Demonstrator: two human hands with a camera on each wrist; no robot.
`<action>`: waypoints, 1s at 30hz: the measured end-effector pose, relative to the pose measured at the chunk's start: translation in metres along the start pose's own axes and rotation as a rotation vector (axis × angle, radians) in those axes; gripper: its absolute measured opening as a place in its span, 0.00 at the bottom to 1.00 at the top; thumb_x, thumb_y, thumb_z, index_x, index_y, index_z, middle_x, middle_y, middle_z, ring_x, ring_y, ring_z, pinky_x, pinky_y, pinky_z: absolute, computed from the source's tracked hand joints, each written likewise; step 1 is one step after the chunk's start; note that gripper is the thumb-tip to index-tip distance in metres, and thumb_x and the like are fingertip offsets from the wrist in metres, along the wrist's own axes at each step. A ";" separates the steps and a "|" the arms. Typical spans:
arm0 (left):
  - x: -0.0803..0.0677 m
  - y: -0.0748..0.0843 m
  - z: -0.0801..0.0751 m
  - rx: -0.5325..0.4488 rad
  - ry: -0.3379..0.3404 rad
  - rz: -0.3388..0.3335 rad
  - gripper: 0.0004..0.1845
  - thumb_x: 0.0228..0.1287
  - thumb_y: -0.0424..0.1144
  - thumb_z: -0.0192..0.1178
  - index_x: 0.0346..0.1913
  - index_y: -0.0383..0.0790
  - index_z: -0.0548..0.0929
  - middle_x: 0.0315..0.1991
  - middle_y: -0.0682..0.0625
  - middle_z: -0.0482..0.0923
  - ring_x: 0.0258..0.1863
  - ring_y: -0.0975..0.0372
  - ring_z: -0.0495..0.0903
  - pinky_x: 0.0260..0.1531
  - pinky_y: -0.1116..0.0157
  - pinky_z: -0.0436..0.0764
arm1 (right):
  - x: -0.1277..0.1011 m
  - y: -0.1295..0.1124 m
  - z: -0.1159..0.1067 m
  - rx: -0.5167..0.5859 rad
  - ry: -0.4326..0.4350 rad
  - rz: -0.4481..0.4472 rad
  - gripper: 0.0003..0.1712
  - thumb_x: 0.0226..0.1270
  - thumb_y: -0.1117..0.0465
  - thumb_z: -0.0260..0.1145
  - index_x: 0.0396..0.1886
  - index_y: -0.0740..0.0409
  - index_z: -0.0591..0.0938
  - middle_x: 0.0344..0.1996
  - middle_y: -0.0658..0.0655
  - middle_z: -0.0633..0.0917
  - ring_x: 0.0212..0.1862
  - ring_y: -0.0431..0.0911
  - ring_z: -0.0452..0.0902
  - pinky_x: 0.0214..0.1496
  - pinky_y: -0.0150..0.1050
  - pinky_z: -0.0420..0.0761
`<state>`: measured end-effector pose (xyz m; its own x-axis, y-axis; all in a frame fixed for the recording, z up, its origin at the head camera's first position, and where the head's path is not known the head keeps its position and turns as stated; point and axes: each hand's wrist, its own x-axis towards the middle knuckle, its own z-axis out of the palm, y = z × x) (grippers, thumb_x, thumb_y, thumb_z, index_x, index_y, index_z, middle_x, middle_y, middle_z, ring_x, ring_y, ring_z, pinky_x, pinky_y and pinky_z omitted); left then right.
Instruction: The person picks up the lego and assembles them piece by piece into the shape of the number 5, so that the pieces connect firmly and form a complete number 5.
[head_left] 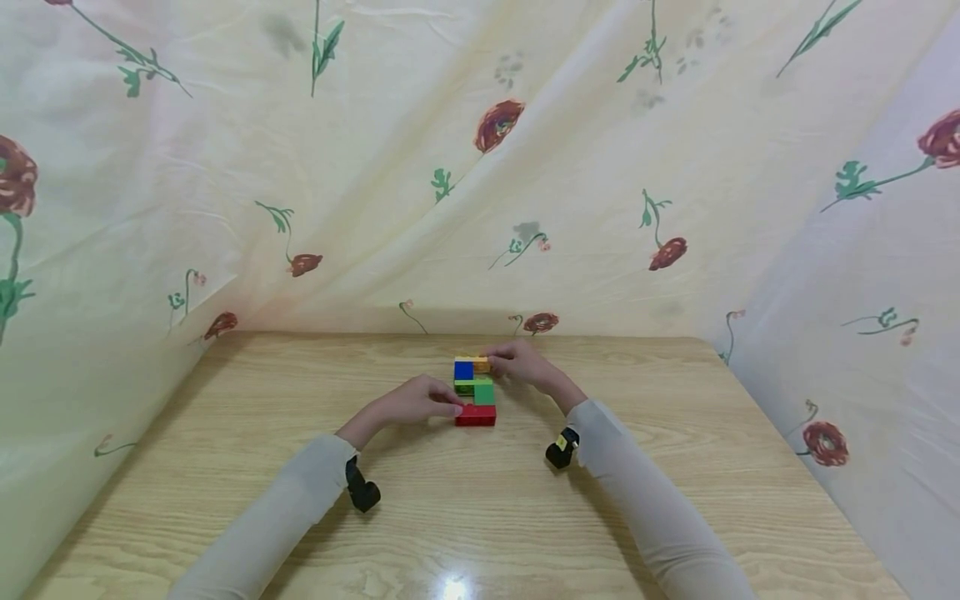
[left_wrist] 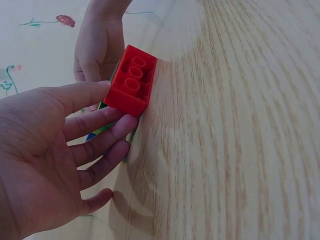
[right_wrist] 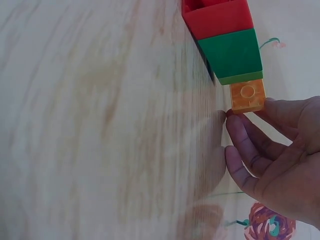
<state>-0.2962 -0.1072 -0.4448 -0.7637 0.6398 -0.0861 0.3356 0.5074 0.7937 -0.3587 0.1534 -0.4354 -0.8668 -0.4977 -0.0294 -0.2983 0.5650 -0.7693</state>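
Observation:
A small flat build of toy bricks lies mid-table: a red brick (head_left: 475, 414) nearest me, a green brick (head_left: 484, 392), a blue brick (head_left: 463, 370) and an orange brick (head_left: 478, 363) at the far end. My left hand (head_left: 442, 406) pinches the left end of the red brick (left_wrist: 131, 87) between thumb and fingers (left_wrist: 112, 125). My right hand (head_left: 498, 360) pinches the orange brick (right_wrist: 247, 96) at the far end, beyond the green brick (right_wrist: 232, 54) and the red brick (right_wrist: 217, 17). The right hand (left_wrist: 97, 50) also shows behind the build in the left wrist view.
The wooden table (head_left: 480, 517) is walled on three sides by a cream cloth with red flowers (head_left: 495, 125). Black wrist-worn cameras (head_left: 362, 492) (head_left: 562, 448) hang under both sleeves, just above the tabletop.

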 end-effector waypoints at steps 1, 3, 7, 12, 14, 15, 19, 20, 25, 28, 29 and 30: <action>0.000 0.000 0.000 0.002 -0.001 -0.003 0.15 0.74 0.44 0.61 0.55 0.40 0.88 0.52 0.48 0.87 0.48 0.63 0.79 0.50 0.63 0.78 | 0.000 0.000 0.000 0.001 0.000 -0.001 0.18 0.80 0.62 0.57 0.61 0.63 0.83 0.47 0.63 0.87 0.41 0.50 0.78 0.41 0.36 0.75; 0.001 0.000 0.000 0.003 -0.001 -0.008 0.15 0.74 0.44 0.61 0.55 0.40 0.88 0.52 0.48 0.87 0.48 0.63 0.79 0.50 0.64 0.78 | 0.000 0.000 0.001 0.007 -0.001 0.000 0.18 0.80 0.62 0.57 0.61 0.62 0.83 0.45 0.63 0.87 0.40 0.50 0.78 0.40 0.37 0.74; 0.001 0.000 0.000 -0.001 -0.001 -0.010 0.15 0.74 0.44 0.61 0.54 0.40 0.88 0.51 0.48 0.88 0.44 0.63 0.77 0.46 0.65 0.76 | 0.000 0.001 0.002 0.014 0.002 0.012 0.18 0.80 0.62 0.56 0.62 0.61 0.83 0.44 0.62 0.87 0.39 0.50 0.77 0.39 0.37 0.73; 0.001 0.000 0.000 -0.011 0.000 -0.012 0.15 0.73 0.45 0.62 0.54 0.40 0.88 0.50 0.49 0.88 0.43 0.62 0.75 0.45 0.65 0.75 | 0.000 0.001 0.003 0.015 0.006 0.011 0.18 0.81 0.63 0.56 0.61 0.63 0.83 0.44 0.62 0.87 0.40 0.49 0.78 0.39 0.35 0.74; 0.001 0.000 0.000 -0.013 -0.001 -0.012 0.15 0.73 0.45 0.62 0.54 0.40 0.88 0.50 0.49 0.88 0.43 0.62 0.75 0.45 0.65 0.75 | 0.000 0.000 0.003 0.020 0.008 0.013 0.18 0.80 0.63 0.56 0.61 0.64 0.83 0.45 0.63 0.87 0.40 0.49 0.78 0.40 0.35 0.73; 0.001 0.000 0.000 -0.014 -0.001 -0.012 0.15 0.73 0.45 0.62 0.54 0.40 0.88 0.50 0.49 0.87 0.43 0.62 0.75 0.44 0.65 0.75 | 0.000 0.000 0.003 0.022 0.010 0.014 0.18 0.80 0.64 0.56 0.61 0.64 0.83 0.46 0.63 0.87 0.41 0.49 0.77 0.41 0.35 0.73; 0.002 -0.002 -0.001 -0.019 -0.004 -0.014 0.16 0.73 0.45 0.62 0.53 0.40 0.88 0.50 0.48 0.87 0.42 0.62 0.75 0.43 0.65 0.74 | 0.000 0.000 0.004 0.017 0.017 0.014 0.17 0.80 0.64 0.56 0.60 0.63 0.84 0.47 0.62 0.87 0.41 0.48 0.76 0.41 0.35 0.72; 0.002 -0.001 -0.001 -0.021 -0.004 -0.017 0.16 0.73 0.45 0.62 0.54 0.40 0.88 0.50 0.48 0.87 0.42 0.62 0.74 0.43 0.65 0.74 | 0.000 0.000 0.004 0.015 0.018 0.014 0.17 0.81 0.63 0.56 0.60 0.63 0.84 0.47 0.62 0.87 0.41 0.48 0.76 0.41 0.35 0.72; 0.001 0.000 0.000 -0.025 -0.002 -0.029 0.16 0.73 0.46 0.62 0.54 0.41 0.88 0.51 0.49 0.87 0.43 0.61 0.75 0.44 0.64 0.74 | 0.002 0.003 0.005 0.022 0.013 0.022 0.17 0.81 0.63 0.55 0.60 0.63 0.84 0.46 0.62 0.87 0.40 0.48 0.76 0.40 0.35 0.72; 0.001 0.000 0.000 -0.022 -0.002 -0.027 0.16 0.73 0.46 0.62 0.54 0.41 0.88 0.51 0.49 0.87 0.43 0.62 0.75 0.44 0.64 0.74 | 0.002 0.004 0.005 0.024 0.010 0.026 0.18 0.81 0.63 0.55 0.61 0.62 0.84 0.45 0.61 0.87 0.39 0.48 0.75 0.39 0.35 0.71; 0.001 0.000 0.000 -0.020 -0.002 -0.026 0.16 0.73 0.46 0.62 0.54 0.41 0.88 0.51 0.49 0.87 0.43 0.62 0.75 0.44 0.64 0.74 | 0.002 0.004 0.005 0.020 0.010 0.024 0.18 0.81 0.63 0.55 0.61 0.63 0.83 0.45 0.61 0.87 0.39 0.48 0.75 0.39 0.35 0.71; 0.002 0.000 0.000 -0.018 -0.003 -0.025 0.16 0.73 0.46 0.62 0.54 0.41 0.88 0.51 0.49 0.87 0.43 0.62 0.75 0.44 0.64 0.74 | 0.002 0.004 0.005 0.018 0.014 0.024 0.18 0.81 0.63 0.55 0.61 0.63 0.83 0.45 0.60 0.87 0.38 0.48 0.75 0.38 0.34 0.71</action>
<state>-0.2977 -0.1065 -0.4450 -0.7702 0.6287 -0.1076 0.3065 0.5127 0.8020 -0.3600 0.1513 -0.4418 -0.8793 -0.4747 -0.0397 -0.2699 0.5651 -0.7796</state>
